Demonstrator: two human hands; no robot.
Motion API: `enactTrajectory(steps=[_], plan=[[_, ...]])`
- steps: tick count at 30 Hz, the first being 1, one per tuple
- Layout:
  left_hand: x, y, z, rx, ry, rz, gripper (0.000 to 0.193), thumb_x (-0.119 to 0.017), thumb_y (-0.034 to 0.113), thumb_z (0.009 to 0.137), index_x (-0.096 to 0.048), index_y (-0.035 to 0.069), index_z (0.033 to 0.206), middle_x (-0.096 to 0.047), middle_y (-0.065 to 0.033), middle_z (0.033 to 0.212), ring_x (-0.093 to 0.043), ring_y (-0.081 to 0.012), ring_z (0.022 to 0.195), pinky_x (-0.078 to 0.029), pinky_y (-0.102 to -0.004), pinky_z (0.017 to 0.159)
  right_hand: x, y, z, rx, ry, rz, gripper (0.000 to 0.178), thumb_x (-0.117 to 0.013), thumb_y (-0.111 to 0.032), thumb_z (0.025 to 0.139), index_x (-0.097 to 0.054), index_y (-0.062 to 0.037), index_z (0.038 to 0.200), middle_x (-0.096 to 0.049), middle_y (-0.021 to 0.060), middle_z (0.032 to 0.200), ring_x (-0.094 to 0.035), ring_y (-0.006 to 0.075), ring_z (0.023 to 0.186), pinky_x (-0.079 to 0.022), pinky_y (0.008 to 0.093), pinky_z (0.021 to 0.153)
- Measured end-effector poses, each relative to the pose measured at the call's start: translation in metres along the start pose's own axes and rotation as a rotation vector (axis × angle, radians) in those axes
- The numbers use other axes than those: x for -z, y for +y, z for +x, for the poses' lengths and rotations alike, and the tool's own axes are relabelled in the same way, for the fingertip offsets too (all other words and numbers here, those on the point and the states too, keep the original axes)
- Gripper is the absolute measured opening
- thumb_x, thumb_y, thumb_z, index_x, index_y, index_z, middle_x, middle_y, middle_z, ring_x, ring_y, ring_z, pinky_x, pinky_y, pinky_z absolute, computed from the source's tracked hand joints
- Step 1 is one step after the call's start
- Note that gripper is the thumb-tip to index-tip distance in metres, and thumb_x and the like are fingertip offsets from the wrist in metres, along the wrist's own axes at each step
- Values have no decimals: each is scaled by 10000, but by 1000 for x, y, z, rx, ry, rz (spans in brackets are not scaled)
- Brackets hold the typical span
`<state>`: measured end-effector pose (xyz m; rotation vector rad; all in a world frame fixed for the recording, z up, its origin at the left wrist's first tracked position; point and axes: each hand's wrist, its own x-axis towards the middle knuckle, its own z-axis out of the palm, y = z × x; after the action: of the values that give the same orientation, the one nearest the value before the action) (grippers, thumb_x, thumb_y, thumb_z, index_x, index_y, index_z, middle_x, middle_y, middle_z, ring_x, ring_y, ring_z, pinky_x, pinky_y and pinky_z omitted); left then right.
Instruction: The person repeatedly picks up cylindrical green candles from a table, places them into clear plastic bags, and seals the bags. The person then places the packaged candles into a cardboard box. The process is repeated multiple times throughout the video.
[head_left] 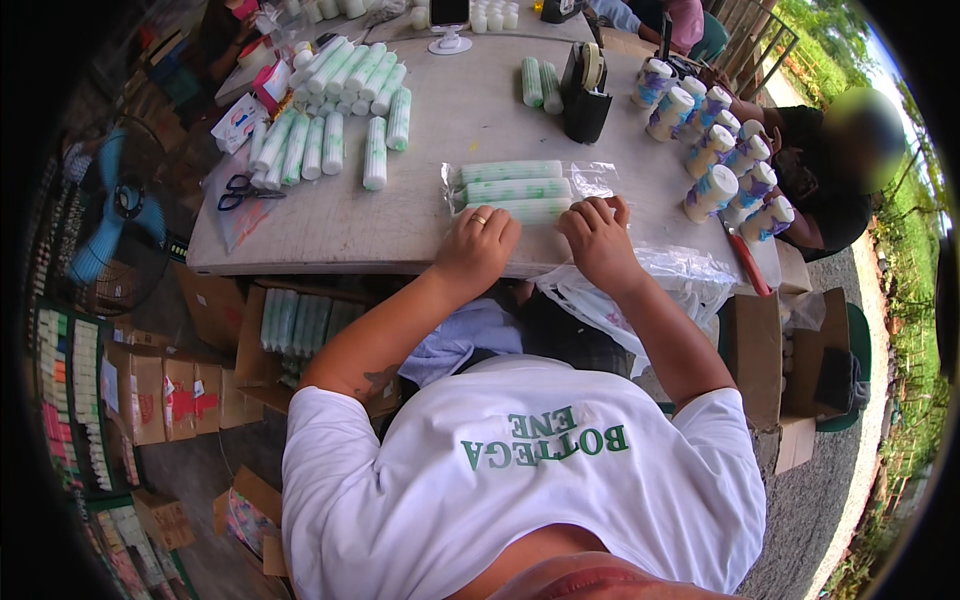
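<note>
In front of me on the table lie three white candles (515, 188) with green marks, side by side in a see-through plastic bag (595, 178). Their near edge is between my two hands. My left hand (480, 245) has its fingers curled at the left end of the nearest candle; a ring is on one finger. At the right end, my right hand (600, 238) pinches the bag with bent fingers. The fingertips of both hands are partly hidden. Loose plastic bags (650, 285) hang over the table's near edge, below my right forearm.
A pile of similar candles (335, 110) lies at the left, near scissors (248, 190). Two more candles (541, 84) sit by a black tape dispenser (586, 95). White-lidded jars (711, 192) and a red-handled tool (748, 262) are at right, beside another person (830, 170). A fan (105, 210) stands left.
</note>
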<state>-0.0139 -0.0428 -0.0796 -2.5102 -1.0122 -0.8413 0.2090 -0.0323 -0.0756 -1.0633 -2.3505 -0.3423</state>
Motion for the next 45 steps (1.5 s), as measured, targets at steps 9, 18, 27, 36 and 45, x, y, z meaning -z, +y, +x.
enactTrajectory(steps=[9,18,27,36,45], plan=[[1,-4,8,88,33,-229,105,-617,64,777,-520,52,814,-532,-101,797,-542,-297,785,-448,-397,715,-4,-23,14,66,43,17,155,-602,-161,796,-546,-91,922,-539,48,938,-505,215,969,-291,429,911],[-2,2,14,16,29,-94,80,-570,46,748,-518,40,808,-518,-112,777,-541,-304,762,-456,-392,710,-14,-19,16,87,2,50,112,-508,-116,807,-539,-66,902,-520,67,881,-496,240,920,-304,412,902],[-8,1,18,97,4,-170,37,-536,39,752,-505,47,771,-522,-111,777,-541,-308,757,-456,-406,678,-7,-19,11,32,57,91,98,-528,-119,807,-528,-71,893,-519,73,887,-491,242,929,-312,400,869],[-1,-7,25,-8,120,-127,301,-672,51,705,-609,43,1000,-612,-101,966,-588,-279,919,-479,-366,786,-13,-13,12,25,-9,88,91,-528,-100,795,-532,-73,882,-531,75,889,-497,242,934,-311,399,871],[-17,-21,14,-36,142,-275,333,-728,65,683,-654,52,1006,-632,-93,1008,-616,-264,913,-486,-375,834,-11,-8,16,-109,-13,161,111,-645,-103,739,-578,-106,826,-547,48,892,-498,236,955,-306,419,867]])
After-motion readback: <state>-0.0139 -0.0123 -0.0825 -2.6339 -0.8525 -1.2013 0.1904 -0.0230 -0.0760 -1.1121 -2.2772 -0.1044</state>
